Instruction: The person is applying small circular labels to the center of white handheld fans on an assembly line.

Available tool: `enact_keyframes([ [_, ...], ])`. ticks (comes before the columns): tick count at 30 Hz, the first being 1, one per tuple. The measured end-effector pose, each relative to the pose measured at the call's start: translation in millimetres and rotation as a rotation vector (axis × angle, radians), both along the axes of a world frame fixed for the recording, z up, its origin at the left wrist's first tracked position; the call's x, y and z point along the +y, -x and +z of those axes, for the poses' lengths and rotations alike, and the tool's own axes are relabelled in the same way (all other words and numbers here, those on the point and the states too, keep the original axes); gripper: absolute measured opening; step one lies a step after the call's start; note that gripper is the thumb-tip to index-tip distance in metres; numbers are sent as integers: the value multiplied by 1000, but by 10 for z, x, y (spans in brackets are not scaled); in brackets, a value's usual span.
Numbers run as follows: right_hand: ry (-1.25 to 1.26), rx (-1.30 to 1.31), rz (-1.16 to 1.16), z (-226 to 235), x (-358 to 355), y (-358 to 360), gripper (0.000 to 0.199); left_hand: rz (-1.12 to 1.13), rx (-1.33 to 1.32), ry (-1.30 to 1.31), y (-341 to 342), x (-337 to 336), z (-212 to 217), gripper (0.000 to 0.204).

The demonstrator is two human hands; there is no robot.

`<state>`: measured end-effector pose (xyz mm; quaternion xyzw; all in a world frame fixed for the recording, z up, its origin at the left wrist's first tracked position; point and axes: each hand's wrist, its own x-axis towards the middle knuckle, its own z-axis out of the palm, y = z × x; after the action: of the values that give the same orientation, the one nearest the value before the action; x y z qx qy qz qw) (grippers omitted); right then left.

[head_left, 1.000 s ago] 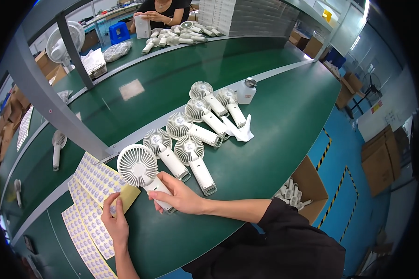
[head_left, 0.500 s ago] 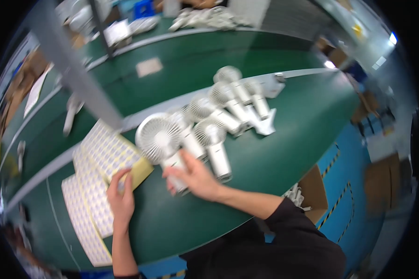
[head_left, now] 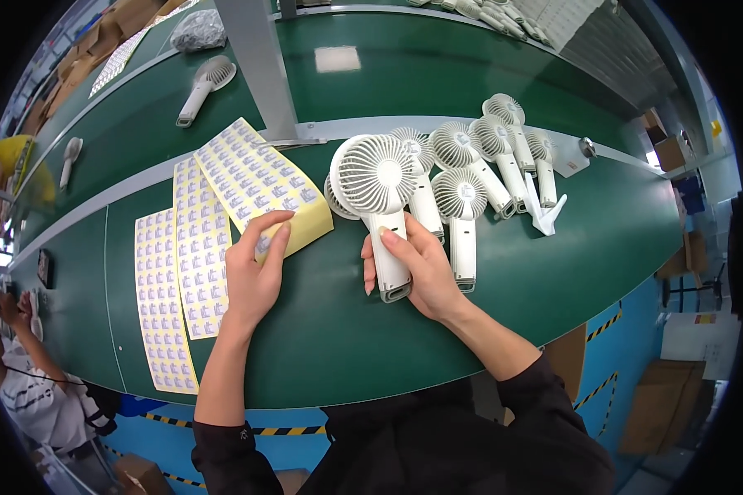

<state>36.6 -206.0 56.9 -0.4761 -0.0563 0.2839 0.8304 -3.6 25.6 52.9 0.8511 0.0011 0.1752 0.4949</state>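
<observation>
One white fan (head_left: pixel 385 216) sits between right-hand fingers (head_left: pixel 406 250).

Head fisheye, left of pair, looking down and forward.
Sits above near side of desk (head_left: pixel 330 355), close to held fan (head_left: pixel 380 177) near frame centre; wearer's forearms (head_left: pixel 491 334) enter from below; desk edges bow toward rim.
</observation>
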Motion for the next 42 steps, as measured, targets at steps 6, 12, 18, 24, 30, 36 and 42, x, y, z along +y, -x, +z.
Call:
enact_keyframes([
  [6, -7, 13, 2, 6, 29, 16, 25, -18, -36, -14, -17, 24, -41, 18],
  [12, -120, 156, 75, 95, 31, 28, 30, -35, 18, 41, 10, 5, 3, 19],
  [18, 38, 29, 117, 90, -21, 38, 30, -14, -42, -7, -15, 10, 0, 20],
  [24, 184, -92, 81, 44, 48, 146, 35, 121, -7, 26, -36, 97, 110, 25],
  [30, -15, 145, 232, 108, 72, 158, 31, 147, -37, 170, -38, 171, 152, 25],
  [36, -20, 103, 237, 87, 80, 214, 32, 94, -67, 181, -26, 114, 134, 23],
  [42, -17, 72, 236, 26, 93, 252, 33, 71, -95, 169, 5, 126, 85, 22],
])
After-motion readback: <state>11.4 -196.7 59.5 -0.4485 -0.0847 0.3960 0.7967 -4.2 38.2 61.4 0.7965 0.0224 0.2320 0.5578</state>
